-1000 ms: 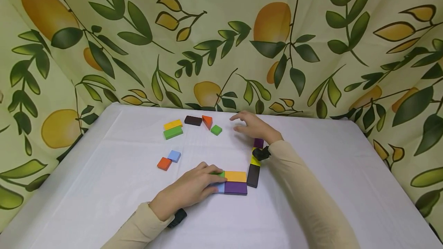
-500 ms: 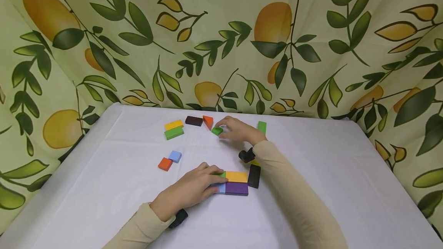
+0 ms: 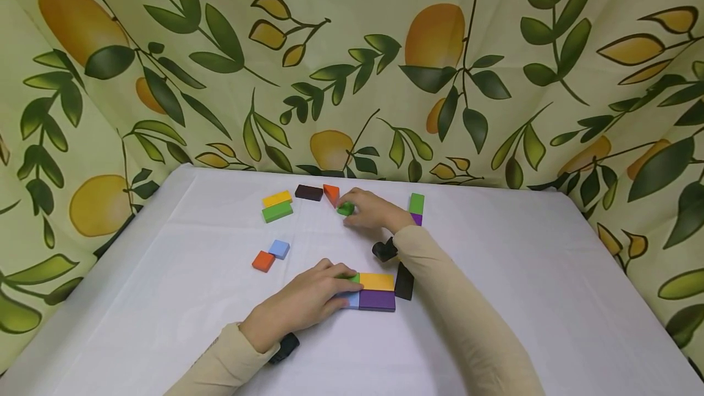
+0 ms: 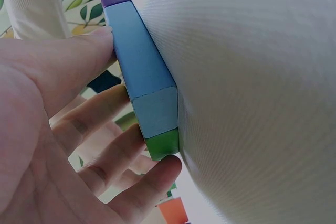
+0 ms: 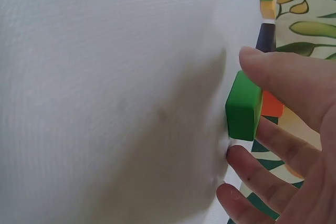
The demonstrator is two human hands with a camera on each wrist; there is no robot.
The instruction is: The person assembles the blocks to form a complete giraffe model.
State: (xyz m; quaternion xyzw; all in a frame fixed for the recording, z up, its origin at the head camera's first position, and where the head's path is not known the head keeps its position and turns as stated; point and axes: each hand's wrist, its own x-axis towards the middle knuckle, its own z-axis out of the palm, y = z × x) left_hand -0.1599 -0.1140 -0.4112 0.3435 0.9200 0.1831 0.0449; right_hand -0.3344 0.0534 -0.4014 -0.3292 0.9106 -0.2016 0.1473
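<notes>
My right hand [image 3: 374, 208] is at the far side of the table, pinching a small green block [image 3: 346, 208] between thumb and fingers. In the right wrist view the thumb lies against an edge of this green block [image 5: 243, 106], with other fingers near the cloth. My left hand [image 3: 302, 298] holds the left end of a flat group of blocks, thumb at a light blue block [image 4: 139, 51] and fingers by a green block [image 4: 163, 144]. To their right, a yellow-orange block [image 3: 376, 282] and a purple block [image 3: 376, 300] lie side by side, touching.
A black block [image 3: 404, 281] begins a row running back to a purple and a green block [image 3: 417, 203], partly hidden by my right arm. An orange-red triangle [image 3: 330, 194], dark block [image 3: 309, 192], yellow block [image 3: 277, 198], another green block [image 3: 277, 211], red block [image 3: 263, 261] and blue block [image 3: 279, 249] lie left.
My right hand has moved left from the far end of the right-hand row to the small green block and closed its fingers on it. The left hand has stayed in place.
</notes>
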